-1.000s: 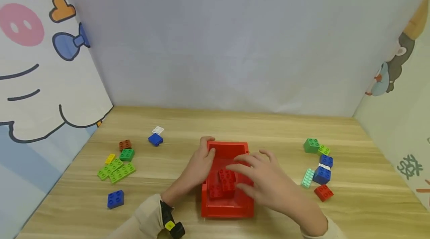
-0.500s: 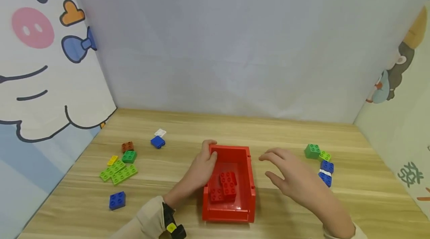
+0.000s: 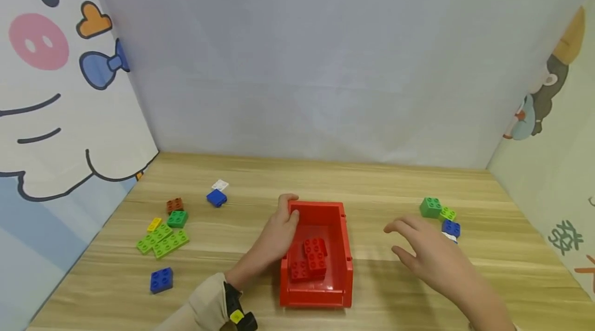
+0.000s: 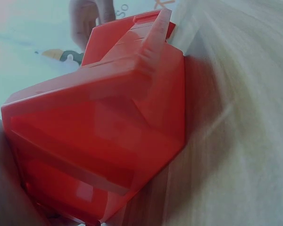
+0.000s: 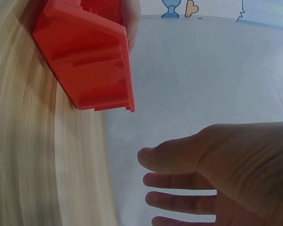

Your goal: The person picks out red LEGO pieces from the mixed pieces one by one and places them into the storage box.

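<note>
A red plastic storage bin (image 3: pixel 346 253) sits on the table, with a few red toy bricks (image 3: pixel 316 257) inside it. My left hand (image 3: pixel 277 230) grips the bin's left wall, thumb over the rim. In the right wrist view, the right hand (image 5: pixel 226 169) has its fingers extended and holds nothing. It hovers over the table right of the bin (image 5: pixel 92 70). Beyond it lie a green brick (image 3: pixel 431 207), a lime brick (image 3: pixel 448 213) and a blue brick (image 3: pixel 451 227) above a white piece. The hand and forearm cover part of this group.
On the left lie lime plates (image 3: pixel 170 243), a green brick (image 3: pixel 177 219), a brown brick (image 3: pixel 174 205), a yellow piece (image 3: pixel 154 224) and a blue brick (image 3: pixel 161 280). Farther back are another blue piece (image 3: pixel 216 198) and a white piece (image 3: pixel 220 185). A grey curtain (image 3: pixel 316 62) hangs behind the table.
My right hand has moved right, from over the bin toward the bricks on the right, and now hides several of them. The left hand keeps its grip on the bin.
</note>
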`<act>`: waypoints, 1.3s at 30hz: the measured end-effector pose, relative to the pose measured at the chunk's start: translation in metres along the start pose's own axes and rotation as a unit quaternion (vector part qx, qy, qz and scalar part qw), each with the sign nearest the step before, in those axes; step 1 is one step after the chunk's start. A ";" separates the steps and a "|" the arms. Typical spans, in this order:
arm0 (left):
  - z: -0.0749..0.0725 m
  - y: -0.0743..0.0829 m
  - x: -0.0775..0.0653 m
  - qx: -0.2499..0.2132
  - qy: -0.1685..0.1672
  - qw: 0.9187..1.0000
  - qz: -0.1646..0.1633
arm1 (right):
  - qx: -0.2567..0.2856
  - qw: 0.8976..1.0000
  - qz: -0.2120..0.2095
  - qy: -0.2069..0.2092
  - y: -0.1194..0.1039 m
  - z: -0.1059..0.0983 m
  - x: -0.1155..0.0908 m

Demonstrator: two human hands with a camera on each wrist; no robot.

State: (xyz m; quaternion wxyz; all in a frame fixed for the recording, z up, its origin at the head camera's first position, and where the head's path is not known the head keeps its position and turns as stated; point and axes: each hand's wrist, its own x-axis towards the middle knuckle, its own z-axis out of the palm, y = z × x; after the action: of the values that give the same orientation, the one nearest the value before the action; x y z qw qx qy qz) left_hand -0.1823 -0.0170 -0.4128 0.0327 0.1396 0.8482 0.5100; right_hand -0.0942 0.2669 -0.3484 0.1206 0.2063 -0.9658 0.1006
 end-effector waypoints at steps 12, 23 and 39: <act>0.000 -0.003 -0.001 -0.001 0.002 1.000 0.002 | 0.005 0.999 0.029 -0.026 0.024 0.006 -0.016; -0.001 0.000 0.000 -0.004 0.001 1.000 0.002 | -0.002 0.996 0.067 -0.055 0.038 0.008 -0.022; 0.000 0.000 0.000 -0.010 0.001 1.000 -0.008 | -0.018 0.994 0.098 -0.038 0.053 0.005 -0.040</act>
State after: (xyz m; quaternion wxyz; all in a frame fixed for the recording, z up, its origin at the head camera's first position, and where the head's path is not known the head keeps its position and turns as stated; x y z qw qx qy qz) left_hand -0.1826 -0.0167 -0.4126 0.0377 0.1323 0.8438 0.5187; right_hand -0.0822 0.3281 -0.3722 0.0772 0.1121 -0.9869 0.0867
